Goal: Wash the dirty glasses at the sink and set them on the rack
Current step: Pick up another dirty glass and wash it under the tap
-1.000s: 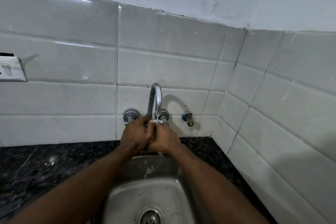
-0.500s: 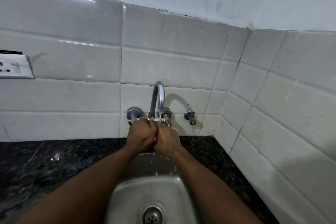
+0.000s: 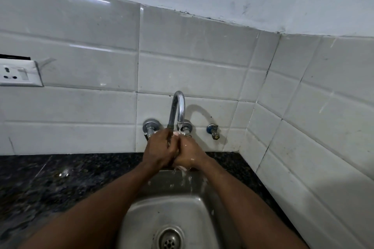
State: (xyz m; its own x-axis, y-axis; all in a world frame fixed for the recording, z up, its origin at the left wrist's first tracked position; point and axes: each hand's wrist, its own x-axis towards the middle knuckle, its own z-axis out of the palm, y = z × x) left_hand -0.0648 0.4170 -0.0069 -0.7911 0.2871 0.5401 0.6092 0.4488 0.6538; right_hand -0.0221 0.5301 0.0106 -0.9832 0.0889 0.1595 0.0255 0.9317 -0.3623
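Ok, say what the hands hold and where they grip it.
No glass shows. The left hand and right hand press together under the running tap; the pale bit between them cannot be identified.

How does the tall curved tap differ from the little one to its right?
The curved tap is tall, chrome, and water runs from its mouth; the little tap is short, with a blue top and brass-coloured end, and shows no water. Both come out of the white tiled wall.
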